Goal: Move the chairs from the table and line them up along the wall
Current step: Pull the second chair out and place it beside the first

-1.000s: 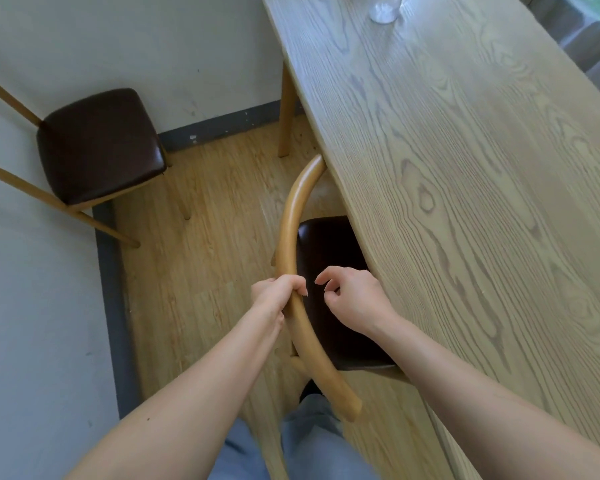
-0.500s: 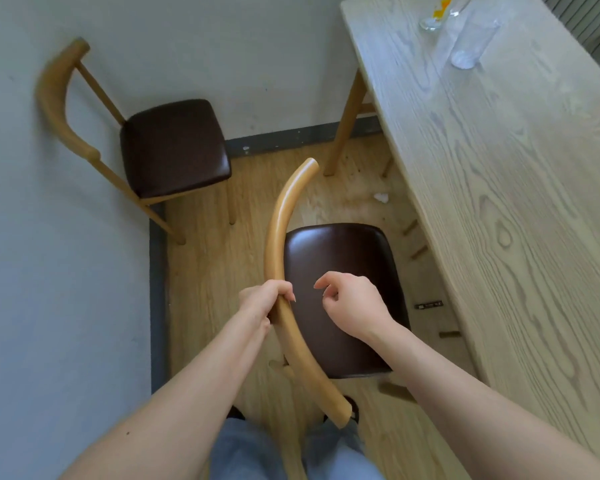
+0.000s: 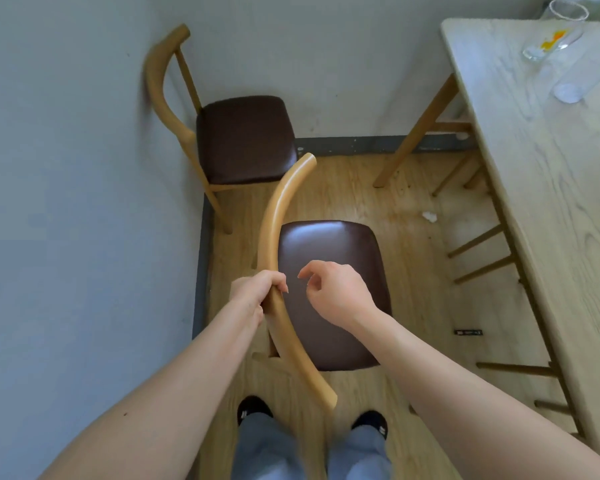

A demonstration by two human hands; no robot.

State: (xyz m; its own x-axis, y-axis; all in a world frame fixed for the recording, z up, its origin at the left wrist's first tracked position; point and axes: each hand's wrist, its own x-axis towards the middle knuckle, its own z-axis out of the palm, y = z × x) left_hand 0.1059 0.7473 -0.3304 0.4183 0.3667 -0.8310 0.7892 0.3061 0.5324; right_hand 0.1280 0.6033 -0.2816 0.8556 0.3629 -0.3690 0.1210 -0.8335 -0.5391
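A wooden chair [image 3: 329, 292] with a dark brown seat stands on the floor in front of me, fully out from under the table [image 3: 548, 188]. My left hand [image 3: 257, 289] grips its curved wooden backrest near the middle. My right hand [image 3: 336, 292] hovers over the seat with loosely curled fingers, holding nothing. A second matching chair [image 3: 243, 140] stands in the corner, its backrest against the left wall.
The grey wall runs along the left and the back. Two glasses [image 3: 551, 32] stand on the far end of the table. Table legs and rungs of other chairs show under its edge. A scrap of paper [image 3: 429, 215] lies on the wooden floor.
The chair in my left hand has come out from under the table toward the left wall. The view has shifted so the corner chair is now fully visible.
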